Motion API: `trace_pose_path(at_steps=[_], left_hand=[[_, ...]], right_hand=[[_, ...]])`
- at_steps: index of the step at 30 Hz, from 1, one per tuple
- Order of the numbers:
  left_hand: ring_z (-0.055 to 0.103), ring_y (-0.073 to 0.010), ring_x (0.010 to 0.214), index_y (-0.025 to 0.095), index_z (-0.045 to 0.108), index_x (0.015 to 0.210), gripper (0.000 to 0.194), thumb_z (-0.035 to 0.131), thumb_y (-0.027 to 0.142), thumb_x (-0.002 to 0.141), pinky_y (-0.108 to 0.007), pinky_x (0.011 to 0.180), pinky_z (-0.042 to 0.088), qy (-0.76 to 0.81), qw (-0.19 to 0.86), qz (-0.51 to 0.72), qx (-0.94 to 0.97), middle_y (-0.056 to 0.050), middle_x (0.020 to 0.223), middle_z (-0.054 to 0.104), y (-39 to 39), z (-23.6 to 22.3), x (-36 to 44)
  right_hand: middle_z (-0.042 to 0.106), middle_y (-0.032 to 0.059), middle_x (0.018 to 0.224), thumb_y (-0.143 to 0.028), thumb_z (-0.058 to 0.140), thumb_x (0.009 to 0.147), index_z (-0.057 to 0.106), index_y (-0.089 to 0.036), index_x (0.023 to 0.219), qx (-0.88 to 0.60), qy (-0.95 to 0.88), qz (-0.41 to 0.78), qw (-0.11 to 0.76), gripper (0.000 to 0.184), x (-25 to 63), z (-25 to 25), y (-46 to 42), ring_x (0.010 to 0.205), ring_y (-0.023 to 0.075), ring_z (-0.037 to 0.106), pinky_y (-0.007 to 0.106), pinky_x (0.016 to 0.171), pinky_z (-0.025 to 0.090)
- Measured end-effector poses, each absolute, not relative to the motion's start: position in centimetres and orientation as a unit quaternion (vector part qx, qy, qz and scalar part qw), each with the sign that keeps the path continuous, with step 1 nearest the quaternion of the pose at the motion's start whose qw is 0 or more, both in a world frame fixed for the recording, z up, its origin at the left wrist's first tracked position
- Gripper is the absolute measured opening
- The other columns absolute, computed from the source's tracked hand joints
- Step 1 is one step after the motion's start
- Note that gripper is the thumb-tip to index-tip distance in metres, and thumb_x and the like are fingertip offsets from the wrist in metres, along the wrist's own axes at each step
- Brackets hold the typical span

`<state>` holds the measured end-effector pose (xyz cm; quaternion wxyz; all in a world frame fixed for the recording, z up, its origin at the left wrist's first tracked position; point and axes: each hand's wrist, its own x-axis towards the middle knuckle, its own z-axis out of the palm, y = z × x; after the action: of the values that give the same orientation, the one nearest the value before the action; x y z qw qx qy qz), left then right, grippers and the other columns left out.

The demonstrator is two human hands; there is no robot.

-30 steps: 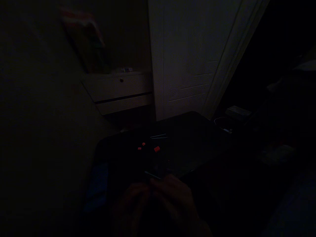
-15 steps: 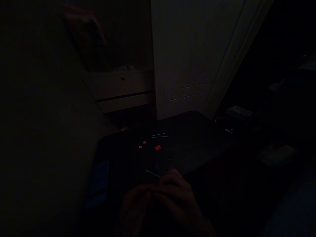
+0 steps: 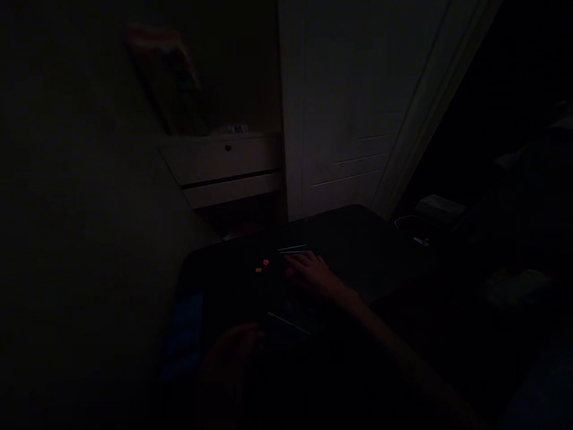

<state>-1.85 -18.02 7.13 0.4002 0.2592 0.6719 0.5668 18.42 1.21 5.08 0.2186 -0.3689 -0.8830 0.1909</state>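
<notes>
Head camera, dark table (image 3: 358, 239): I logged one right hand (image 3: 316, 276), fingers outstretched at a red block (image 3: 289, 272) partly covered by it, though whether it grasped the block I could not tell. Item two, one left hand (image 3: 235, 346), fingers bent together near the close edge, contents too dim for me to make out. I also listed two small orange pieces (image 3: 265, 262) left of the block, two thin sticks (image 3: 293, 248) just beyond, and one slim rod (image 3: 289, 323) between the hands.
</notes>
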Motion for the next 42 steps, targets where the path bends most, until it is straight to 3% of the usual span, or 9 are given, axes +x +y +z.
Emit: trace_pose_path(at_steps=[4, 9, 13, 22, 37, 42], left_hand=[[0.082, -0.0331, 0.096, 0.020, 0.086, 0.088, 0.048, 0.090, 0.059, 0.060, -0.043, 0.089, 0.066, 0.684, 0.370, 0.565, 0.274, -0.011, 0.098, 0.088, -17.4, 6.1, -2.3], [0.081, -0.0319, 0.097, 0.018, 0.085, 0.099, 0.055, 0.090, 0.061, 0.064, -0.042, 0.090, 0.064, 0.669, 0.364, 0.577, 0.295, -0.012, 0.101, 0.087, -16.3, 5.9, -1.8], [0.079, -0.0285, 0.085, 0.018, 0.084, 0.093, 0.050, 0.086, 0.063, 0.071, -0.038, 0.080, 0.062, 0.670, 0.345, 0.569, 0.330, -0.010, 0.089, 0.086, -16.2, 6.4, -1.7], [0.081, -0.0265, 0.086, 0.019, 0.080, 0.101, 0.045, 0.088, 0.056, 0.076, -0.033, 0.077, 0.064, 0.634, 0.356, 0.598, 0.337, -0.008, 0.094, 0.085, -16.2, 5.7, -1.7], [0.080, -0.0302, 0.095, 0.021, 0.086, 0.089, 0.039, 0.088, 0.056, 0.071, -0.039, 0.088, 0.062, 0.659, 0.354, 0.563, 0.350, -0.009, 0.097, 0.087, -16.5, 6.3, -1.6], [0.082, -0.0311, 0.093, 0.023, 0.087, 0.087, 0.035, 0.090, 0.053, 0.070, -0.037, 0.084, 0.065, 0.658, 0.361, 0.556, 0.357, -0.008, 0.096, 0.088, -16.5, 6.3, -1.8]], right_hand=[[0.073, 0.0193, 0.141, -0.013, 0.076, 0.101, 0.078, -0.017, 0.120, -0.364, -0.871, 0.222, 0.243, 0.019, 17.7, 4.4, 1.4, 0.137, 0.0393, 0.059, 0.069, 0.113, 0.044], [0.080, 0.0102, 0.127, -0.024, 0.071, 0.108, 0.073, -0.020, 0.127, -0.302, -0.840, 0.307, 0.330, 0.020, 18.2, 5.4, -2.2, 0.116, 0.0239, 0.076, 0.040, 0.102, 0.059], [0.083, 0.0056, 0.114, -0.035, 0.079, 0.103, 0.078, -0.021, 0.119, -0.239, -0.827, 0.356, 0.365, 0.021, 18.3, 7.2, -5.1, 0.105, 0.0213, 0.080, 0.034, 0.094, 0.062], [0.082, 0.0077, 0.114, -0.038, 0.081, 0.102, 0.082, -0.022, 0.125, -0.194, -0.812, 0.408, 0.370, 0.028, 18.1, 8.6, -6.1, 0.104, 0.0210, 0.078, 0.034, 0.091, 0.061], [0.082, 0.0085, 0.114, -0.034, 0.081, 0.102, 0.082, -0.020, 0.125, -0.177, -0.815, 0.402, 0.377, 0.027, 18.2, 8.5, -6.2, 0.103, 0.0208, 0.078, 0.033, 0.091, 0.062], [0.082, 0.0094, 0.114, -0.033, 0.079, 0.103, 0.082, -0.020, 0.124, -0.163, -0.825, 0.402, 0.361, 0.025, 18.4, 9.2, -6.3, 0.104, 0.0209, 0.078, 0.033, 0.092, 0.061]])
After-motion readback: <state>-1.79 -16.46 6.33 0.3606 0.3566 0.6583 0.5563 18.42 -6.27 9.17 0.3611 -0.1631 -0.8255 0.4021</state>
